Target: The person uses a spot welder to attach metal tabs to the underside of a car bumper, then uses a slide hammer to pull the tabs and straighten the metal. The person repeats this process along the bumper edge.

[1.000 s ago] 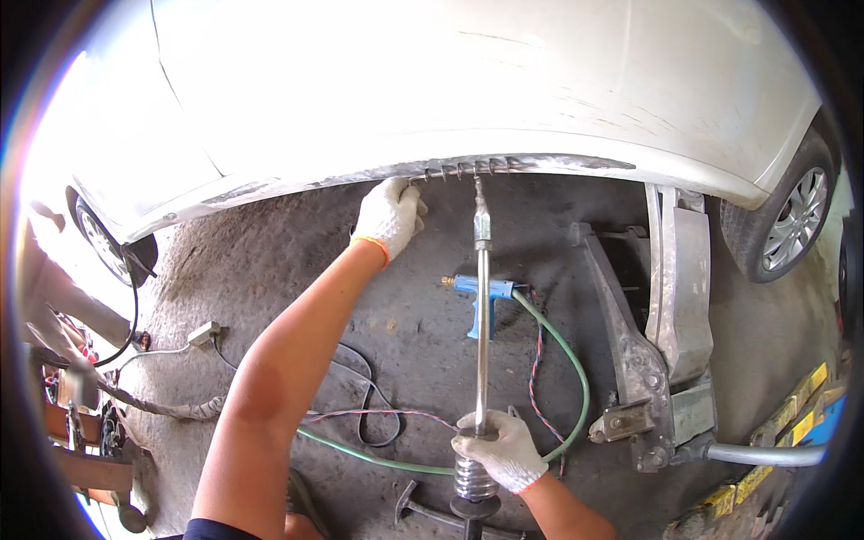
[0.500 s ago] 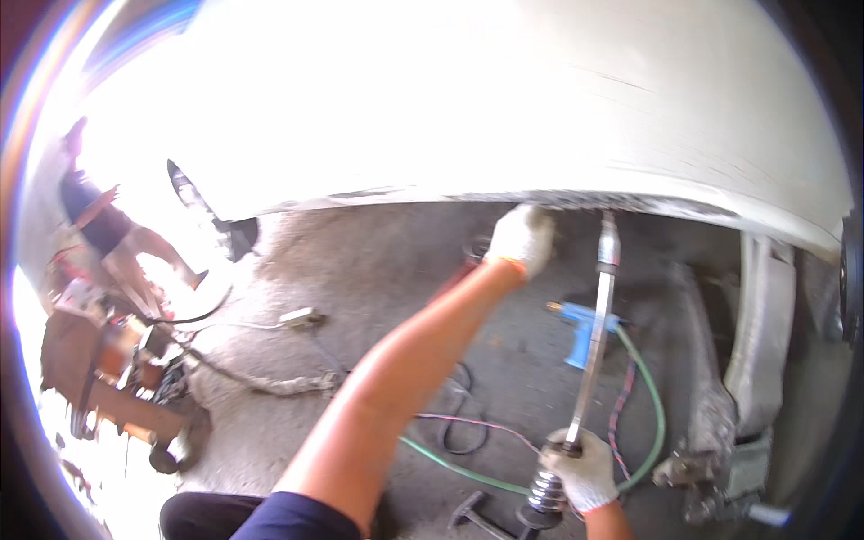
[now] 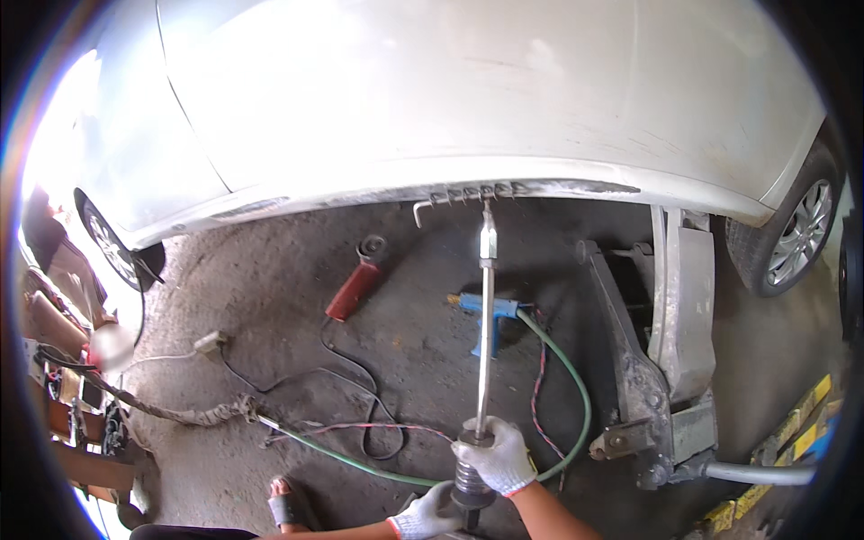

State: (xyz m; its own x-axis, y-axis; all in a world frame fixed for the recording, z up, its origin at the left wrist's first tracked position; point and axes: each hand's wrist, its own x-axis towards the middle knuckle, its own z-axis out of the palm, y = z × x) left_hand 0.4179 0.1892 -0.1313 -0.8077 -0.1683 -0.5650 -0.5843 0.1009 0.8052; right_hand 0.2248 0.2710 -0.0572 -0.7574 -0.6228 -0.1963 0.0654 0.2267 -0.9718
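Far L, a co-worker (image 3: 76,270) is partly cut off by the fisheye rim; a blurred patch hides what's beside them. Next, a red angle grinder (image 3: 355,290) lies on the conc. floor. L hand (image 3: 425,511), gloved, curls at the slide hammer's lower end; can't tell if it grips or just touches. The slide hammer (image 3: 486,337) runs approx. upright in view: shiny metal rod, ribbed silver section, blk stop below; its tip meets the pull tabs (image 3: 466,193) on the wht car's scuffed sill. R hand (image 3: 498,457), gloved, wraps the rod base/ribbed section, fingers closed, hiding part. Behind the rod, a blue gun (image 3: 495,309) is partly covered; any lettering's too small to read. Far R, the steel pulling frame (image 3: 688,306).
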